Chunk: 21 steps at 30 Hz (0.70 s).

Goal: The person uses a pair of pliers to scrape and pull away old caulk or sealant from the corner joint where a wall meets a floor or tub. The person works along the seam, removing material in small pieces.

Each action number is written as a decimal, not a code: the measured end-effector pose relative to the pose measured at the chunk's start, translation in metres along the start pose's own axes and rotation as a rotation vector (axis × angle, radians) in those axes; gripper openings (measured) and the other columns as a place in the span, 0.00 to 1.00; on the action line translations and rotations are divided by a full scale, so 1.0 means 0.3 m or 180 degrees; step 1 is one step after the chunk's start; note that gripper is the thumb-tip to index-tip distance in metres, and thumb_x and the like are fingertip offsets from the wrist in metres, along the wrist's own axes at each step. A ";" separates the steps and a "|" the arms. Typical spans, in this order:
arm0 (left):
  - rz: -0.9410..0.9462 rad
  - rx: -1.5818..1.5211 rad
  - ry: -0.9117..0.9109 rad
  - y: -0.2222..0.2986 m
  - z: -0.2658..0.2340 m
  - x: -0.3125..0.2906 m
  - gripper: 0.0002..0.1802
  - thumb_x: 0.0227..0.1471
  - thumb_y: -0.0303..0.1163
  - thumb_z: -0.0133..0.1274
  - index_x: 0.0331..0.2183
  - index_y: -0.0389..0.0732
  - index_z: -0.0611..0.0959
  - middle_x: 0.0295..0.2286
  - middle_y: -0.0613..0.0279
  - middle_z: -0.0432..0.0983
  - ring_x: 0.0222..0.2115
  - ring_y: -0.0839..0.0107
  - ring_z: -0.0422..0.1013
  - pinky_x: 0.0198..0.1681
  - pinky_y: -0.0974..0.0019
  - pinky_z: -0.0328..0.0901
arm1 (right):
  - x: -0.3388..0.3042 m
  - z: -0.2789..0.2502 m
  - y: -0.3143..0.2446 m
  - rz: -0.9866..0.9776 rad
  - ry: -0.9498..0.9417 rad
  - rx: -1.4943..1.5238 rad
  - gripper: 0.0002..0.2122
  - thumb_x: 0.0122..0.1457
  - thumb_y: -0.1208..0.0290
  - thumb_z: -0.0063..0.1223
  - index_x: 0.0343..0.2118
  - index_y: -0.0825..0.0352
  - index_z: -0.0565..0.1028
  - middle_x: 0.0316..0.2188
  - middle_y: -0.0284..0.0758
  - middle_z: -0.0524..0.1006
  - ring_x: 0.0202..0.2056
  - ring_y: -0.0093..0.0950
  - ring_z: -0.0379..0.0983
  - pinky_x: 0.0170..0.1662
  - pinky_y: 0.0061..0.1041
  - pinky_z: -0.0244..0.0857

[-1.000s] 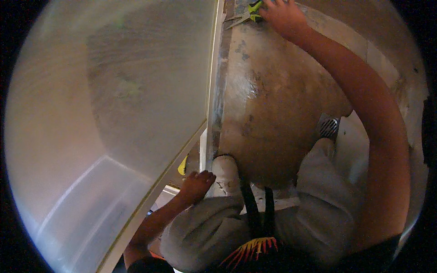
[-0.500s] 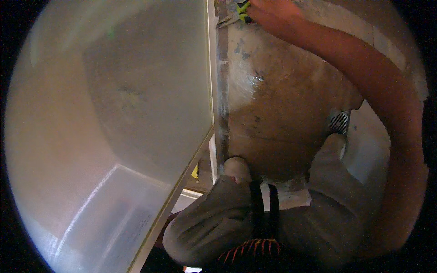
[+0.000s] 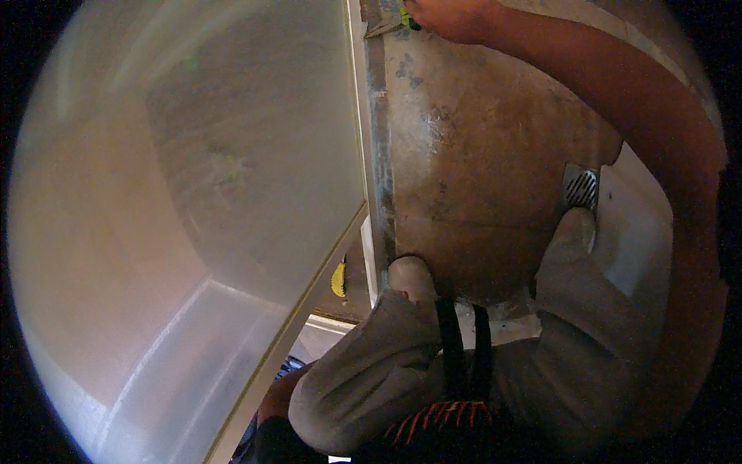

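Note:
At the top of the view my right hand is closed round the yellow-green and black handle of a scraper. Its flat grey blade points left, against the worn strip that runs along the foot of the door frame; the hand hides most of the handle. My right arm reaches in from the right edge, over the brown, stained floor. My left hand is not in view.
A frosted shower panel with a pale metal frame fills the left side. A slotted metal drain lies at the right, by my foot. A yellow object with a jagged edge lies beyond the frame.
My right hand and the scraper have shifted slightly left and up in the view. The floor, drain and panel sit a little differently as the view has moved.

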State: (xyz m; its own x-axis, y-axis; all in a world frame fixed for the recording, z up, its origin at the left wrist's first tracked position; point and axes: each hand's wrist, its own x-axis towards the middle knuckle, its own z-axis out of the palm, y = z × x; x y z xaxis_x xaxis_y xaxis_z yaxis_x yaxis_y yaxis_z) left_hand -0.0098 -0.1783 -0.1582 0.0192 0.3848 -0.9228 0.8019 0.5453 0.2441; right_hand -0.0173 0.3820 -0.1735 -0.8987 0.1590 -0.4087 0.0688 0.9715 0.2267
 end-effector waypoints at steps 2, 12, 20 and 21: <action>0.0143 0.0026 0.0001 -0.016 0.001 0.057 0.19 0.47 0.33 0.44 0.44 0.41 0.71 0.43 0.50 0.67 0.44 0.57 0.66 0.42 0.53 0.63 | -0.013 0.041 0.012 0.0427 0.0074 0.0372 0.12 0.55 0.65 0.43 0.35 0.67 0.72 0.27 0.39 0.75 0.32 0.36 0.72 0.36 0.39 0.63; -0.0082 -0.0101 -0.0001 -0.015 0.052 -0.010 0.19 0.47 0.33 0.44 0.44 0.40 0.71 0.42 0.49 0.68 0.42 0.56 0.66 0.41 0.53 0.63 | -0.019 0.032 -0.084 0.0945 -0.0604 0.0759 0.12 0.54 0.64 0.44 0.36 0.66 0.72 0.30 0.39 0.75 0.31 0.32 0.73 0.34 0.35 0.65; -0.0203 -0.0249 0.0146 -0.027 0.119 -0.015 0.19 0.48 0.33 0.44 0.44 0.40 0.71 0.41 0.48 0.68 0.41 0.55 0.67 0.41 0.53 0.63 | -0.007 0.020 -0.138 0.0901 -0.0640 0.0857 0.13 0.54 0.65 0.43 0.39 0.67 0.71 0.32 0.40 0.75 0.34 0.33 0.73 0.36 0.34 0.66; -0.0221 -0.0264 0.0150 -0.033 0.128 -0.025 0.19 0.48 0.33 0.44 0.43 0.40 0.71 0.41 0.48 0.68 0.41 0.55 0.67 0.41 0.53 0.63 | -0.002 0.034 -0.143 0.0825 -0.0561 0.0752 0.13 0.54 0.65 0.43 0.40 0.66 0.70 0.32 0.40 0.75 0.35 0.34 0.73 0.36 0.34 0.66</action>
State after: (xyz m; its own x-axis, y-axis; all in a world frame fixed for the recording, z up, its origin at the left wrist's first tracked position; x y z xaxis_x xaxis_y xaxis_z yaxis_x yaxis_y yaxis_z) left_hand 0.0050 -0.2152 -0.1651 -0.0643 0.3775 -0.9238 0.7482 0.6308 0.2057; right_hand -0.0152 0.3419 -0.1919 -0.7517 0.4122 -0.5149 0.4000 0.9056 0.1411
